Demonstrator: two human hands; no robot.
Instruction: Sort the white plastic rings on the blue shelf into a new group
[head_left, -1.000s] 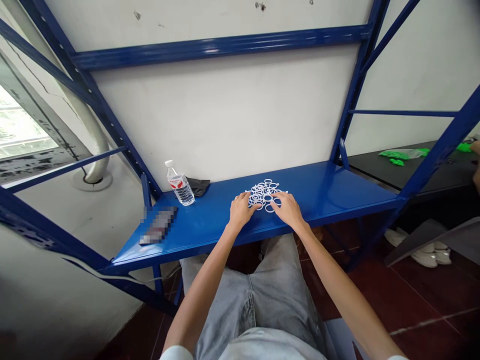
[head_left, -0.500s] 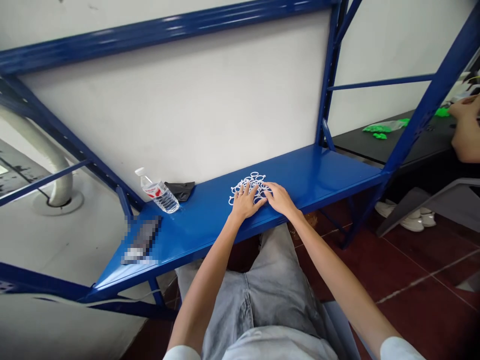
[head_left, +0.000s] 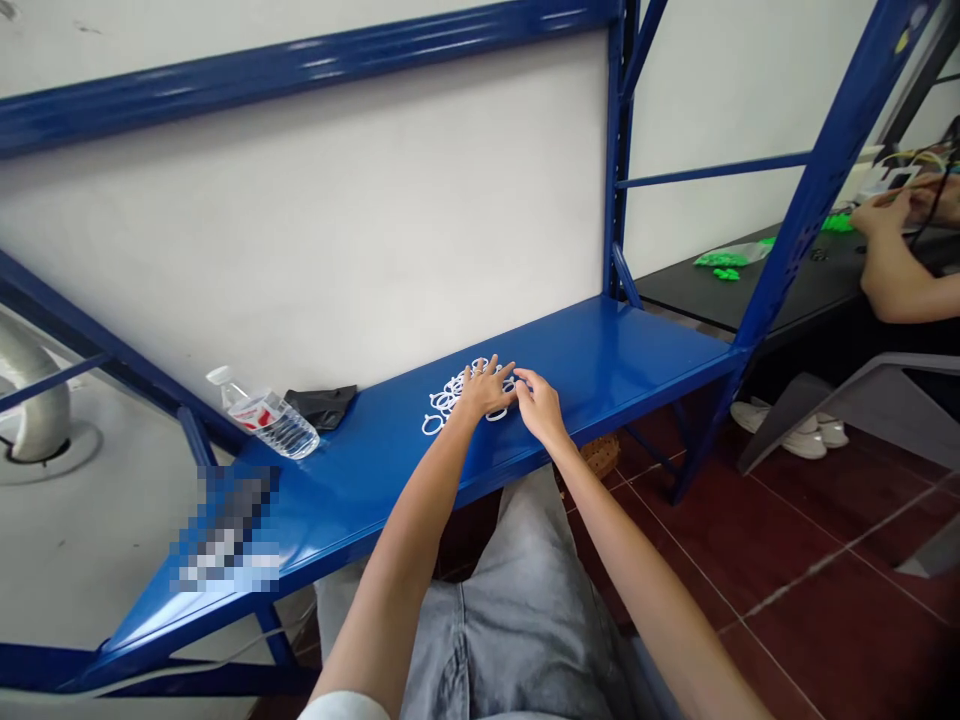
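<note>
A pile of several small white plastic rings [head_left: 444,401] lies on the blue metal shelf [head_left: 615,350] in front of me. My left hand [head_left: 486,387] rests flat on the pile with its fingers spread, covering the rings' right part. Beside it, my right hand [head_left: 538,404] touches the shelf at the pile's right edge, its fingers curled toward the rings. Whether those fingers pinch a ring is hidden.
A water bottle [head_left: 264,418] lies tilted at the shelf's back left beside a dark cloth [head_left: 324,403]. A blurred flat object [head_left: 225,530] sits near the left front edge. At the right, another person's hands [head_left: 881,215] work at a black table with green pieces [head_left: 721,262]. Blue rack uprights [head_left: 810,200] frame the shelf.
The view has swung right and down. Both hands have stayed on the ring pile, with my left hand spreading over more of it and the right drawing close beside it.
</note>
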